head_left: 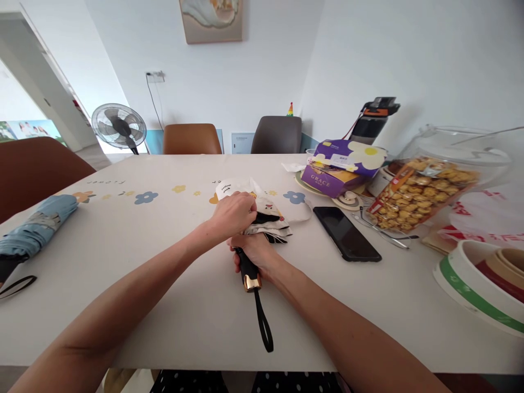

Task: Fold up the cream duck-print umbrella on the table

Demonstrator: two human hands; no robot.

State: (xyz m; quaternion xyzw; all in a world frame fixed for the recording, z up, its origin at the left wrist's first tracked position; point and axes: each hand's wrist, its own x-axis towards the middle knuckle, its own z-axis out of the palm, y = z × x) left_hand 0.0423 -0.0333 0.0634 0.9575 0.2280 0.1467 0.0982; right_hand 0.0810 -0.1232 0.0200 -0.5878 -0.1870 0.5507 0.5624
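Observation:
A folding umbrella with white printed fabric and a black underside lies before me, its black handle pointing my way. Copper-coloured trim rings the handle's end, and a black wrist strap hangs from it onto the table. My right hand is wrapped round the umbrella where handle meets fabric. Just beyond it, my left hand is closed on the gathered fabric, its fingertips partly hidden. Some folds stick out loosely to the right. A blue folded umbrella rests at the table's left edge, away from both hands.
On the right are a black phone, glasses, a purple box, a clear snack jar and tape rolls. A dark bottle stands behind. Chairs and a fan are beyond the table.

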